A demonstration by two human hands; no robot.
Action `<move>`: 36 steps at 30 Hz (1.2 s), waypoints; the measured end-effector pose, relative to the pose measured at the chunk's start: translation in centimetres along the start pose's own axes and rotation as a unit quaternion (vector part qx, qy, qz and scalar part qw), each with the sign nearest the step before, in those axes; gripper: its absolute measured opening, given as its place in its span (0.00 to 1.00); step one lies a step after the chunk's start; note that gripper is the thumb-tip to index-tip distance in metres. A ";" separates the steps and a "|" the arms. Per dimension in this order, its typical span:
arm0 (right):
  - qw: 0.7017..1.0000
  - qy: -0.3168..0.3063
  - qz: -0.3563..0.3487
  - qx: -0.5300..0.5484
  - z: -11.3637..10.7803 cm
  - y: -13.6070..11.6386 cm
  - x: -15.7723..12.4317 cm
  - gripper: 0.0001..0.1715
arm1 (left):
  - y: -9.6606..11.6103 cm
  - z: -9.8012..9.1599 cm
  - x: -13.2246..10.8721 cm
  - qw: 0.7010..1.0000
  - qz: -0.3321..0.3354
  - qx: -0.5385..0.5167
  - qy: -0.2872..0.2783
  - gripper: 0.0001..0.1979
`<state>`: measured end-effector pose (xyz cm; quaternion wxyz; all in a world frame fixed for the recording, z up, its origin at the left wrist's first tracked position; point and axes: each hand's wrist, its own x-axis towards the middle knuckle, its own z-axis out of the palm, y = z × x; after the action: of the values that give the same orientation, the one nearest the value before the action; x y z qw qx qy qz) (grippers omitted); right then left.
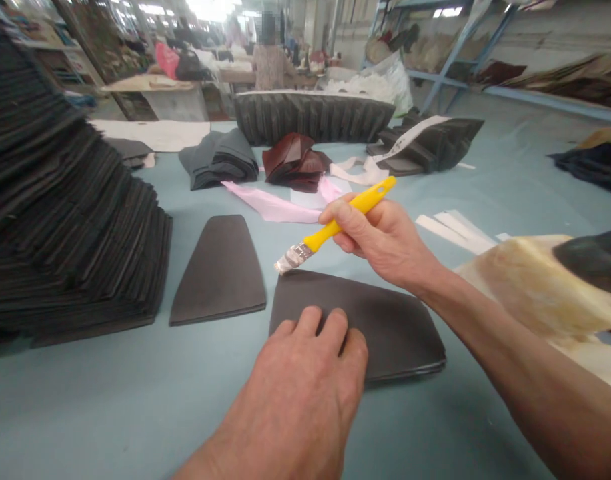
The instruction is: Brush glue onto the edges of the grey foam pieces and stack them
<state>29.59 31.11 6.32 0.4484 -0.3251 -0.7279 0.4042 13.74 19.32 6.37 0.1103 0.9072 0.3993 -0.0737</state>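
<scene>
My right hand [380, 240] grips a brush with a yellow handle [350, 212], its pale bristle end [288, 259] held just above the table. My left hand [305, 380] presses down, fingers curled, on the near edge of a small pile of dark grey cut pieces [390, 320] lying flat in front of me. A single dark grey tapered piece [220, 270] lies to the left of that pile, apart from both hands.
A tall stack of dark pieces [60, 220] rises at the left. Folded dark, maroon [293, 163] and pink material lies further back on the blue-grey table [525, 187]. A glue-stained board [530, 287] sits at the right. A person stands far behind.
</scene>
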 end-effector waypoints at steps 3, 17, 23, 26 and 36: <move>1.000 -0.008 -0.006 -0.006 0.2 0.1 0.2 0.35 | -0.1 0.1 0.1 1.000 0.006 -0.002 0.008 0.23; 0.997 -0.031 -0.020 -0.067 -0.3 0.1 0.3 0.37 | -0.1 0.7 0.0 1.000 0.006 -0.002 0.008 0.24; 0.989 -0.080 -0.032 -0.119 -1.5 -1.0 0.9 0.35 | -0.4 2.0 -0.5 0.998 0.004 0.011 0.061 0.24; 0.985 -0.098 -0.038 -0.136 -2.3 -1.2 0.9 0.34 | -0.5 2.3 -0.7 0.996 0.000 0.012 0.091 0.24; 0.989 -0.071 -0.088 -0.100 -1.6 -1.3 1.1 0.31 | 0.0 1.5 -0.6 0.995 -0.014 0.018 0.095 0.23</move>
<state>30.53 31.88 8.31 0.3946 -0.2732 -0.8205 0.3105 13.27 18.51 5.08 0.0548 0.9064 0.4189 0.0038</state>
